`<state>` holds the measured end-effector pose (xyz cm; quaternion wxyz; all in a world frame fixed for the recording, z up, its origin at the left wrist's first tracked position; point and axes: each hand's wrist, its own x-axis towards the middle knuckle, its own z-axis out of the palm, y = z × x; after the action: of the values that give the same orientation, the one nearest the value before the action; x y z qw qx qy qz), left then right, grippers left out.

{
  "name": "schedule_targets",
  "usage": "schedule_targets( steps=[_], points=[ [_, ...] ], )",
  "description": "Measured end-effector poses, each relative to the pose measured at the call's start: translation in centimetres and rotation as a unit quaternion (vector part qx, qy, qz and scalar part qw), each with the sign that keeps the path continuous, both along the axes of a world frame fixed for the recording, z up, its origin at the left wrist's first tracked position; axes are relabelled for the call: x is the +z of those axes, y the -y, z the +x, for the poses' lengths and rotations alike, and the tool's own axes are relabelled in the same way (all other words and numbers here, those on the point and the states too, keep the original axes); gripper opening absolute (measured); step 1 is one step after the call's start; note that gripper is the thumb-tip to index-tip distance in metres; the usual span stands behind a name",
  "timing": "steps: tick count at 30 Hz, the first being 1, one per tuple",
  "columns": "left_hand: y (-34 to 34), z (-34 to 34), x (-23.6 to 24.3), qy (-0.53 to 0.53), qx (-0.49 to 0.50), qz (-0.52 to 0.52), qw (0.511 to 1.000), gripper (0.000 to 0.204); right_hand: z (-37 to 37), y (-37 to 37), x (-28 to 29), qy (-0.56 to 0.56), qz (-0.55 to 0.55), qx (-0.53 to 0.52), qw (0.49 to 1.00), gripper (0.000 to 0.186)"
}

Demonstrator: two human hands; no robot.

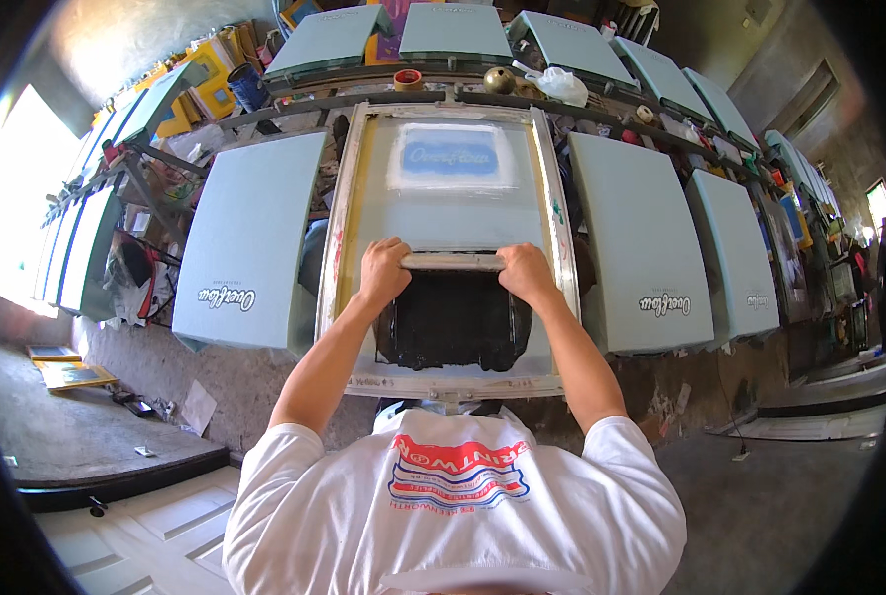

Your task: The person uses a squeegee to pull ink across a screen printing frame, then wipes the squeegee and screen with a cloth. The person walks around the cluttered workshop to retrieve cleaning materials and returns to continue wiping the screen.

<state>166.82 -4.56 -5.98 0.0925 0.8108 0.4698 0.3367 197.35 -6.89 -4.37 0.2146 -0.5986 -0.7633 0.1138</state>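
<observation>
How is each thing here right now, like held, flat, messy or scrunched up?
Left hand: closed on the squeegee's left end
Right hand: closed on its right end
Squeegee: held crosswise
Frame: lying flat
Black ink: spread at the near end
Green cloth at left: smooth, printed
White plastic bag: crumpled

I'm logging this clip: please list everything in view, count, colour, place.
Framed screen: one, pale-framed, centre
Squeegee: one, pale, across screen
Dark patch: one, black, screen's near half
Printed patch: one, blue, screen's far half
Panels: over ten, pale blue-green, around screen
Tape roll: one, red, beyond screen
Round object: one, brassy, right of tape
Plastic bag: one, white, beyond screen
Clutter: uncountable, mixed, between panels
Shirt: one, white, bottom centre
Left hand, right hand: one each, bare, on squeegee
</observation>
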Motion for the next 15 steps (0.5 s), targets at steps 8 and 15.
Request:
schedule_targets(
  steps=[8,15],
  points=[
    [11.6,-1.4,-0.4,-0.008,-0.047,0.018,0.999,0.033,-0.4,10.6,0.5,-0.02,0.022,0.082,0.996,0.012],
    [6.1,-0.5,-0.4,0.021,-0.025,0.076,0.997,0.029,0.0,6.2,0.8,0.008,0.038,0.064,0.997,0.005]
  ],
)
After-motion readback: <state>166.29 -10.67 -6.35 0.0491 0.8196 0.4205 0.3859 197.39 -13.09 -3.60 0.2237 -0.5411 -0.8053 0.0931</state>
